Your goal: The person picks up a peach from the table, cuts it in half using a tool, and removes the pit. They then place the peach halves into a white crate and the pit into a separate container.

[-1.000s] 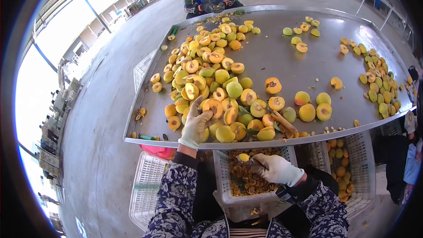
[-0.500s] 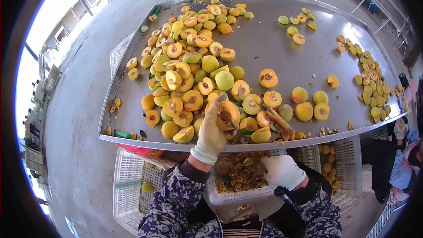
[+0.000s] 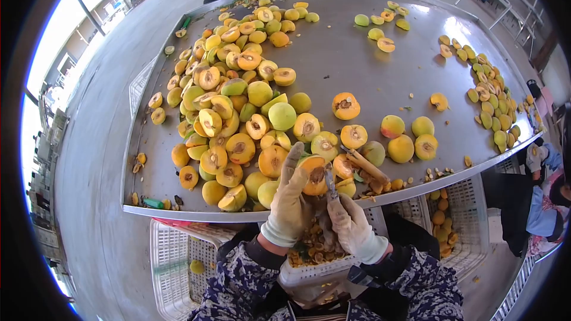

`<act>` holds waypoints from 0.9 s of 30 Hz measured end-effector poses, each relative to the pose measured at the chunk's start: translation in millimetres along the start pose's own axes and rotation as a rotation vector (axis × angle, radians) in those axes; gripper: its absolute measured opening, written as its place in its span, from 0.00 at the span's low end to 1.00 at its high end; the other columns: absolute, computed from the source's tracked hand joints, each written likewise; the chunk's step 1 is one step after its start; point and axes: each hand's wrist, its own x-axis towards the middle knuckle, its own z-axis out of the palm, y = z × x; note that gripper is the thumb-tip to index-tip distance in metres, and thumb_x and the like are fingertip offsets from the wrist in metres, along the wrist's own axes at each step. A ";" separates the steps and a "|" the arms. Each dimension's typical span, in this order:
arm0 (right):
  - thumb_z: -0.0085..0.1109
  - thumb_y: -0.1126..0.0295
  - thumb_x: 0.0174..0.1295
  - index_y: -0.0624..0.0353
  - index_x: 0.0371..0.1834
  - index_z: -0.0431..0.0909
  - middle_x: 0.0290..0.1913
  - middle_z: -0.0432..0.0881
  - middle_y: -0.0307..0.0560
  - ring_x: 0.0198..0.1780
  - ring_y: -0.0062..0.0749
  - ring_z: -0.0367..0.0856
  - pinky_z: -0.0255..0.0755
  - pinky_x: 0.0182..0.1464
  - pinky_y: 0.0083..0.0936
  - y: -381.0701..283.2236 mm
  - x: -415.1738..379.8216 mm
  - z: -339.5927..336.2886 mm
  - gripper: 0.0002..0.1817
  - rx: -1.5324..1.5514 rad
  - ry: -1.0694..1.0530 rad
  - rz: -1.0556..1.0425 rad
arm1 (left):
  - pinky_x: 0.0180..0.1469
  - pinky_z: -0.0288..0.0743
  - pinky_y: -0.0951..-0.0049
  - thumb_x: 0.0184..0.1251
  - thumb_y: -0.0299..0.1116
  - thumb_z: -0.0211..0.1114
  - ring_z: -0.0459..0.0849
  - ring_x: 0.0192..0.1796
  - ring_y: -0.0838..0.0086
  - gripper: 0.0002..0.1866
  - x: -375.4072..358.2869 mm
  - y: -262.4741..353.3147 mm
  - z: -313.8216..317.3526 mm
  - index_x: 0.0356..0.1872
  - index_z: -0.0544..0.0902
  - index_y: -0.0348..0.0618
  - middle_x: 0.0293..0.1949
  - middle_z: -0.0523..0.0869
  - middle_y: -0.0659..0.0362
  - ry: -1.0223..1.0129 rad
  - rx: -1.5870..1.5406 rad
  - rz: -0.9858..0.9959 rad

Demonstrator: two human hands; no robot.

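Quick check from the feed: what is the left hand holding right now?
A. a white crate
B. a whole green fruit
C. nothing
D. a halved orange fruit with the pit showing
D: the gloved left hand holds a halved fruit, cut face and dark pit showing, with the right hand putting a small tool to it.

Your left hand (image 3: 291,202) and right hand (image 3: 351,226), at lower centre of the frame, wear soiled off-white knit gloves with ribbed cuffs. Your sleeves (image 3: 232,285) are dark navy with a pale floral print, dark inner cuffs showing at both wrists.
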 end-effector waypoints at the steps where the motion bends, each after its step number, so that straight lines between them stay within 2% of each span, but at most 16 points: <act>1: 0.49 0.54 0.73 0.55 0.43 0.67 0.29 0.70 0.34 0.20 0.15 0.67 0.66 0.19 0.15 0.0 1.2 3.0 0.15 0.014 0.038 -0.095 | 0.67 0.69 0.57 0.74 0.30 0.52 0.73 0.65 0.62 0.26 1.2 -2.3 -2.5 0.71 0.60 0.49 0.63 0.72 0.53 -0.006 0.003 -0.007; 4: 0.48 0.57 0.74 0.55 0.41 0.67 0.28 0.68 0.32 0.25 0.14 0.65 0.65 0.26 0.14 -7.8 -2.4 3.9 0.13 -0.013 0.059 -0.003 | 0.70 0.65 0.59 0.69 0.18 0.50 0.70 0.67 0.63 0.31 2.0 -11.8 -12.7 0.72 0.59 0.49 0.65 0.70 0.54 -0.030 0.105 0.050; 6: 0.48 0.58 0.74 0.56 0.40 0.67 0.28 0.68 0.32 0.27 0.14 0.65 0.65 0.29 0.14 -5.2 0.6 2.6 0.13 -0.009 0.093 0.012 | 0.70 0.65 0.59 0.69 0.18 0.50 0.70 0.68 0.64 0.29 -1.2 -18.8 -15.3 0.71 0.60 0.48 0.65 0.70 0.54 -0.034 0.215 0.130; 8: 0.49 0.58 0.74 0.58 0.40 0.68 0.28 0.69 0.34 0.31 0.15 0.67 0.64 0.34 0.14 2.6 8.7 -2.1 0.13 -0.238 0.109 -0.213 | 0.71 0.65 0.60 0.69 0.18 0.51 0.70 0.68 0.64 0.28 -1.3 -24.0 -15.8 0.69 0.61 0.48 0.66 0.70 0.54 -0.034 0.327 0.210; 10: 0.46 0.58 0.75 0.57 0.41 0.68 0.28 0.70 0.34 0.27 0.15 0.65 0.63 0.29 0.15 -5.6 9.4 -3.6 0.14 -0.367 0.074 -0.311 | 0.70 0.65 0.60 0.70 0.20 0.53 0.71 0.67 0.64 0.27 -1.7 -27.5 -15.4 0.68 0.62 0.47 0.65 0.71 0.53 -0.020 0.670 0.324; 11: 0.43 0.57 0.75 0.57 0.42 0.67 0.27 0.71 0.34 0.24 0.15 0.63 0.61 0.24 0.17 -9.1 8.1 -5.5 0.14 -0.501 0.033 -0.406 | 0.70 0.65 0.60 0.70 0.20 0.53 0.71 0.67 0.64 0.27 -3.6 -25.7 -13.9 0.68 0.62 0.47 0.65 0.71 0.53 -0.019 0.668 0.324; 13: 0.43 0.55 0.75 0.57 0.42 0.67 0.26 0.70 0.35 0.23 0.15 0.64 0.62 0.23 0.17 -7.5 9.9 -11.8 0.15 -0.529 -0.033 -0.401 | 0.65 0.68 0.73 0.72 0.24 0.53 0.74 0.61 0.72 0.24 -5.6 -13.8 -10.7 0.68 0.62 0.39 0.60 0.75 0.56 -0.117 0.402 0.197; 15: 0.43 0.53 0.75 0.56 0.43 0.67 0.26 0.70 0.35 0.22 0.15 0.65 0.64 0.22 0.17 -10.8 7.7 -16.6 0.16 -0.547 -0.095 -0.394 | 0.63 0.69 0.73 0.70 0.21 0.52 0.76 0.59 0.73 0.25 -3.0 -0.7 -13.7 0.68 0.61 0.40 0.58 0.77 0.56 -0.110 0.440 0.141; 17: 0.44 0.46 0.73 0.56 0.43 0.66 0.24 0.69 0.36 0.19 0.17 0.66 0.65 0.19 0.17 -30.1 1.1 -17.5 0.21 -0.354 -0.203 0.064 | 0.64 0.72 0.59 0.70 0.24 0.55 0.78 0.61 0.59 0.25 3.6 14.1 -18.0 0.67 0.62 0.41 0.58 0.77 0.50 -0.175 0.399 -0.124; 18: 0.45 0.46 0.72 0.57 0.45 0.65 0.24 0.69 0.34 0.20 0.17 0.67 0.68 0.21 0.21 -39.1 -2.9 -15.7 0.22 -0.266 -0.215 0.178 | 0.63 0.73 0.62 0.69 0.23 0.53 0.79 0.59 0.62 0.24 3.8 19.9 -15.2 0.66 0.63 0.39 0.56 0.79 0.50 -0.200 0.411 -0.167; 21: 0.47 0.47 0.72 0.56 0.43 0.66 0.24 0.69 0.34 0.21 0.16 0.68 0.67 0.22 0.20 -41.7 -2.1 -14.5 0.21 -0.264 -0.216 0.178 | 0.62 0.73 0.66 0.69 0.22 0.53 0.79 0.58 0.66 0.25 5.4 23.3 -15.3 0.67 0.63 0.38 0.57 0.78 0.51 -0.189 0.590 -0.122; 22: 0.47 0.47 0.72 0.56 0.43 0.66 0.24 0.69 0.34 0.21 0.16 0.68 0.67 0.22 0.20 -42.4 -1.5 -12.7 0.21 -0.266 -0.216 0.167 | 0.62 0.72 0.68 0.69 0.24 0.54 0.78 0.58 0.68 0.27 2.5 14.5 -9.2 0.68 0.61 0.38 0.57 0.76 0.53 -0.168 0.833 0.071; 24: 0.46 0.50 0.73 0.58 0.43 0.68 0.24 0.72 0.38 0.22 0.25 0.73 0.69 0.24 0.26 -40.3 -0.4 -8.7 0.20 -0.408 -0.111 0.040 | 0.63 0.70 0.70 0.69 0.22 0.53 0.75 0.59 0.71 0.28 -2.5 8.7 -6.4 0.70 0.59 0.36 0.59 0.73 0.53 -0.173 0.720 0.126; 25: 0.46 0.50 0.73 0.58 0.43 0.68 0.24 0.72 0.38 0.22 0.25 0.73 0.69 0.24 0.26 -33.0 1.8 -10.2 0.20 -0.407 -0.113 0.038 | 0.63 0.68 0.72 0.68 0.20 0.51 0.72 0.60 0.73 0.29 -6.2 5.6 -6.9 0.71 0.57 0.35 0.61 0.71 0.53 -0.163 0.605 0.164; 26: 0.47 0.52 0.74 0.60 0.43 0.69 0.25 0.73 0.41 0.24 0.30 0.74 0.70 0.28 0.29 -21.8 7.2 -13.8 0.19 -0.584 -0.047 -0.226 | 0.65 0.65 0.71 0.69 0.21 0.51 0.71 0.62 0.71 0.29 -8.1 1.0 -6.3 0.71 0.55 0.32 0.62 0.70 0.52 -0.123 0.750 0.269; 27: 0.47 0.55 0.74 0.61 0.43 0.69 0.26 0.75 0.44 0.26 0.34 0.76 0.71 0.31 0.32 -14.0 10.9 -14.1 0.18 -0.752 0.023 -0.491 | 0.65 0.65 0.71 0.69 0.21 0.51 0.71 0.62 0.71 0.29 -9.0 -5.5 -7.5 0.71 0.55 0.32 0.62 0.70 0.52 -0.121 0.755 0.264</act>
